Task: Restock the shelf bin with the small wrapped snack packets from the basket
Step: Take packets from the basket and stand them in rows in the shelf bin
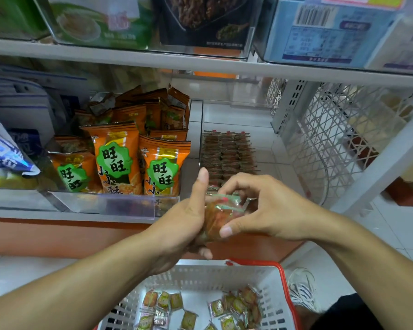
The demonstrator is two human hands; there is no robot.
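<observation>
Both hands, left point(188, 217) and right point(260, 208), grip a stack of packets point(221, 213) before the bin point(229, 153). Bin part-filled; more packets remain in the basket point(200, 279).

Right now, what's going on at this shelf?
A person holds a bunch of small wrapped snack packets between the left hand and the right hand, in front of the shelf bin, which already has rows of packets. More packets lie loose in the white basket below.

White basket point(196, 279), seemingly red rim point(281, 273)
</observation>
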